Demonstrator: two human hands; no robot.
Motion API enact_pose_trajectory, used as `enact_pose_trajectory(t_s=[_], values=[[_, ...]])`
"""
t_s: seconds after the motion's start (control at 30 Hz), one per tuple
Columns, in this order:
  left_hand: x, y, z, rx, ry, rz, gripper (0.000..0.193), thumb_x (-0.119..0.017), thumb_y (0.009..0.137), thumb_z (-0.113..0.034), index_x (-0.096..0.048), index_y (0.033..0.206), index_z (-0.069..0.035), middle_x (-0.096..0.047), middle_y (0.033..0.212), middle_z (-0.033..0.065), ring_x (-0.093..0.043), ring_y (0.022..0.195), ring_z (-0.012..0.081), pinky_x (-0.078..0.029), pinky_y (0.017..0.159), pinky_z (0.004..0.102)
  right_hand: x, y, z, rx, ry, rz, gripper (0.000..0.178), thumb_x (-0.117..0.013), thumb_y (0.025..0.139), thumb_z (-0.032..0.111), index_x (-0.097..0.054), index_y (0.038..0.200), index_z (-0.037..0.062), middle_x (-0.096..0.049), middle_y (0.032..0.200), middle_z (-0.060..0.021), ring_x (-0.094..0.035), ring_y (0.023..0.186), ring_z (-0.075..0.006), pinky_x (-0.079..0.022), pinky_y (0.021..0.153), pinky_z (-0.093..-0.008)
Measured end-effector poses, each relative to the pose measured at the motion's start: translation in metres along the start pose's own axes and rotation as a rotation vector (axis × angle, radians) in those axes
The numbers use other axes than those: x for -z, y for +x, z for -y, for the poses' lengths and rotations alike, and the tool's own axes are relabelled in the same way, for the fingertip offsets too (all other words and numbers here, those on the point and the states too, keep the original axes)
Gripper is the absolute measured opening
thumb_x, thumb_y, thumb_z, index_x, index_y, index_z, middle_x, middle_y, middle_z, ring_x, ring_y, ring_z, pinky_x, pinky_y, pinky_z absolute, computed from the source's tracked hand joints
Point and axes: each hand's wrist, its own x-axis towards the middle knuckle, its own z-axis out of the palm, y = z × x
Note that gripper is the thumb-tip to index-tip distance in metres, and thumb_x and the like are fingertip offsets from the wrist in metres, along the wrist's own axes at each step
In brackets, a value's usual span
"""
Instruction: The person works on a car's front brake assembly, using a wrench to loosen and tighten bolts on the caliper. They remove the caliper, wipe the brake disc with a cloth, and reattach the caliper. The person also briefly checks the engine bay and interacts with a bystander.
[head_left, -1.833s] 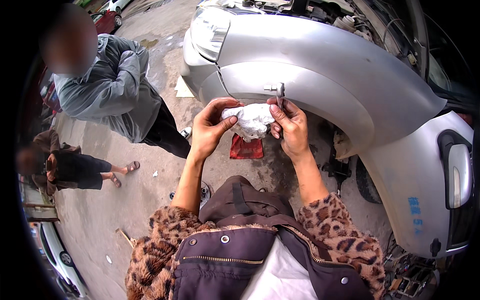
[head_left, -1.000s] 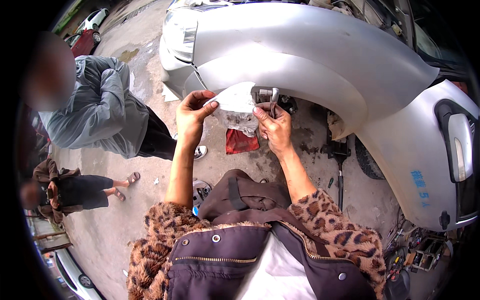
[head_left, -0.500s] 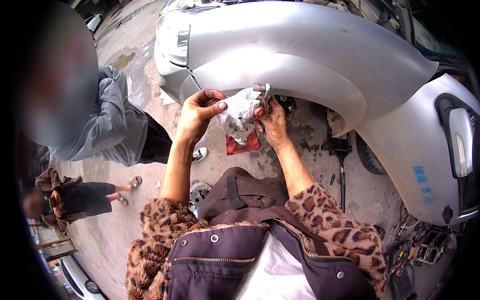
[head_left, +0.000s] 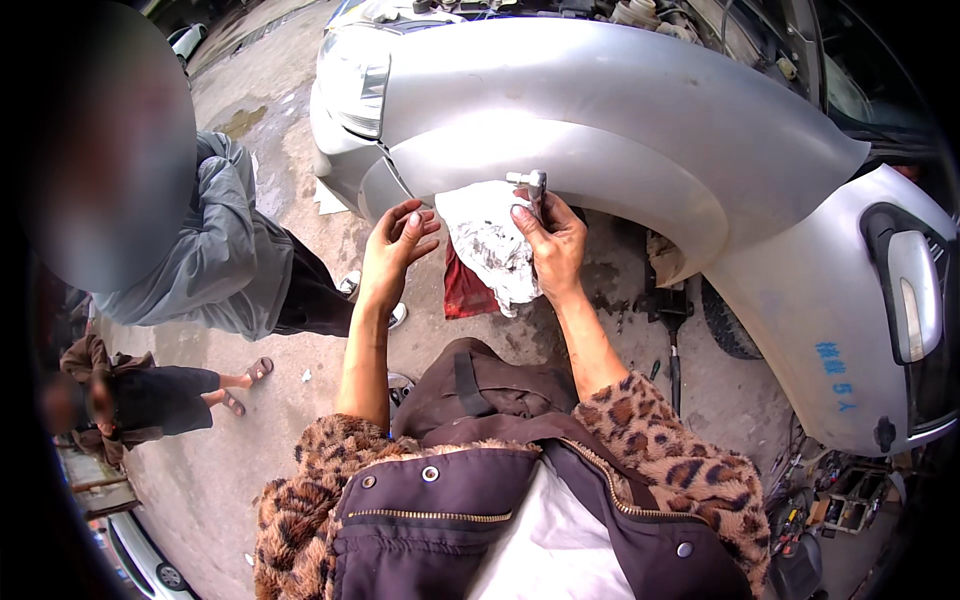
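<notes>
The left hand (head_left: pixel 398 250) is hovering with fingers spread, grasping nothing, just beside the stained white rag (head_left: pixel 492 245). The right hand (head_left: pixel 553 243) is gripping a small metal tool (head_left: pixel 530 183) and the rag; wiping likely works best with the left hand steadying the cloth.

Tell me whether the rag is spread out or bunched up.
Bunched up. The white rag hangs crumpled and stained from the right hand, which also holds a small metal tool; the left hand is off it.
</notes>
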Motion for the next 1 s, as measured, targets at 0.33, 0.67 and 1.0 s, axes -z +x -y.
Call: enact_pose_trajectory(t_s=[0.33, 0.67, 1.0], values=[[-0.027, 0.0, 0.055, 0.121, -0.501, 0.004, 0.031, -0.066, 0.091, -0.011, -0.057, 0.116, 0.006, -0.067, 0.105, 0.0124, -0.067, 0.092, 0.0183, -0.055, 0.081, 0.0313, -0.008, -0.018, -0.021, 0.135, -0.311, -0.19, 0.019, -0.067, 0.091, 0.007, -0.066, 0.109, -0.0008, -0.065, 0.087, -0.0021, -0.058, 0.081, -0.009, -0.047, 0.076, -0.0231], [-0.098, 0.036, 0.136, 0.417, -0.553, 0.244, 0.041, -0.043, 0.1, -0.049, -0.055, 0.101, -0.01, -0.043, 0.056, 0.0001, -0.05, 0.043, 0.0175, -0.045, 0.041, 0.0313, 0.041, -0.02, -0.069, -0.532, 0.124, 0.065, 0.03, -0.053, 0.099, 0.038, -0.058, 0.094, 0.0095, -0.051, 0.06, 0.0015, -0.044, 0.042, -0.0067, -0.034, 0.037, -0.0218], [-0.154, 0.054, 0.263, 0.675, -0.316, 0.004, 0.033, -0.043, 0.103, -0.03, -0.058, 0.098, -0.002, -0.059, 0.086, 0.0037, -0.056, 0.078, 0.0135, -0.048, 0.071, 0.0306, 0.126, -0.056, -0.181, -0.396, -0.821, -0.326, 0.036, -0.057, 0.095, 0.034, -0.059, 0.084, -0.0007, -0.063, 0.072, -0.0231, -0.065, 0.07, -0.0401, -0.048, 0.06, -0.0456]])
